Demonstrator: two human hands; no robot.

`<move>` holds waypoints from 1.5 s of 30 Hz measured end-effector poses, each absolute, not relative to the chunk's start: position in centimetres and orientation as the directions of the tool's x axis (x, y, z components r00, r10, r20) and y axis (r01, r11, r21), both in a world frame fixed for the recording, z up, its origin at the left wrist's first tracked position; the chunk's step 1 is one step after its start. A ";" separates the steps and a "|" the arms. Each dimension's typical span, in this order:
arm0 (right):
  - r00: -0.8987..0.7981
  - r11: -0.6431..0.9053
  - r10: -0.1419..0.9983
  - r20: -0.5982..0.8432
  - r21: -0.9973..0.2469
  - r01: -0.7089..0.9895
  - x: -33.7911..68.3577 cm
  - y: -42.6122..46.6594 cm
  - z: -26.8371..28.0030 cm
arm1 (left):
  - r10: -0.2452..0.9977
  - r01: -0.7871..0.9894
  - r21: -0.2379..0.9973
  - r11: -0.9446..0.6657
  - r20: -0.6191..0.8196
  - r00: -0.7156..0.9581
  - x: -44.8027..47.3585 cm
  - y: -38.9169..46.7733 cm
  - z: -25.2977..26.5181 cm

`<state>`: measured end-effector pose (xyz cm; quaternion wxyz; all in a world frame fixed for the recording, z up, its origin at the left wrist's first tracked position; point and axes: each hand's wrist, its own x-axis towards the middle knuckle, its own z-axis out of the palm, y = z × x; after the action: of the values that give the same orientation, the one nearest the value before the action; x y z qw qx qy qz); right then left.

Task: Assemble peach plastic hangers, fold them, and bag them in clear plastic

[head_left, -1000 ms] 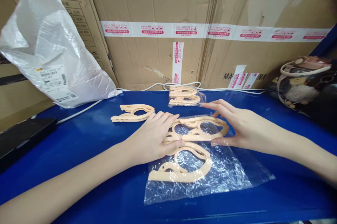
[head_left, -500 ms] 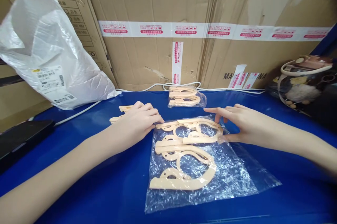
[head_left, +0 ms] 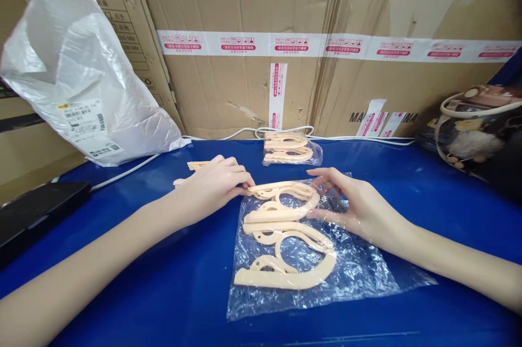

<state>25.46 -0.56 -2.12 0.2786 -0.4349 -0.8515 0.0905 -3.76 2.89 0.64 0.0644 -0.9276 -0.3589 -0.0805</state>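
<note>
A clear plastic bag [head_left: 354, 276] lies flat on the blue table. In it are beige folding hangers, folded up: a lower hanger [head_left: 305, 280] and an upper hanger [head_left: 265, 215]. My left hand [head_left: 218, 184] pinches the left end of the upper hanger at the bag's edge, thumb against fingers. My right hand [head_left: 350, 203] has its fingers under the clear film, curled round the upper hanger's rounded right end, thumb below and fingers above. Part of that grip is blurred by the plastic. Other beige pieces [head_left: 196, 165] lie partly hidden behind my left hand.
A small bagged pack of hangers [head_left: 287, 148] lies at the back. A white mailing bag [head_left: 89, 80] leans on cardboard boxes [head_left: 228, 91]. A black device [head_left: 44, 211] lies at left; a clear bag with a plush item [head_left: 473, 135] stands at right. A white cable [head_left: 126, 173] runs along the back.
My right hand has moved left, its fingers now further under the film. The upper hanger has slid left with it. My left hand stays at the hanger's left end.
</note>
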 end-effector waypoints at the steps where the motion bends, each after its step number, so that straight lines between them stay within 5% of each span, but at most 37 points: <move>1: -0.467 0.604 0.791 0.395 -0.378 0.702 25.4 -0.6 -2.1 | 0.660 0.681 -0.064 -0.730 0.196 0.726 -3.8 2.9 0.7; 15: -0.532 0.657 0.718 0.449 -0.186 0.731 24.8 -0.4 -2.4 | 0.694 0.707 -0.040 -0.706 0.160 0.702 -3.8 2.9 1.1; 31: -0.571 0.703 0.676 0.466 -0.175 0.690 25.1 -0.7 -2.2 | 0.673 0.702 -0.110 -0.704 0.212 0.708 -5.4 3.2 2.2; 39: -0.562 0.696 0.685 0.464 -0.189 0.693 25.1 -0.5 -2.2 | 0.751 0.746 0.117 -0.656 0.203 0.628 -6.9 3.6 4.0; 45: -0.559 0.691 0.692 0.456 -0.195 0.697 25.2 -0.5 -2.3 | 0.850 0.859 -0.044 -0.510 0.128 0.511 -9.4 4.8 3.3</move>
<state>25.22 -0.51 -2.29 0.2565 -0.3933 -0.8829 -0.0041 -9.44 4.82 3.31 0.0508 -0.8678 -0.4922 -0.0450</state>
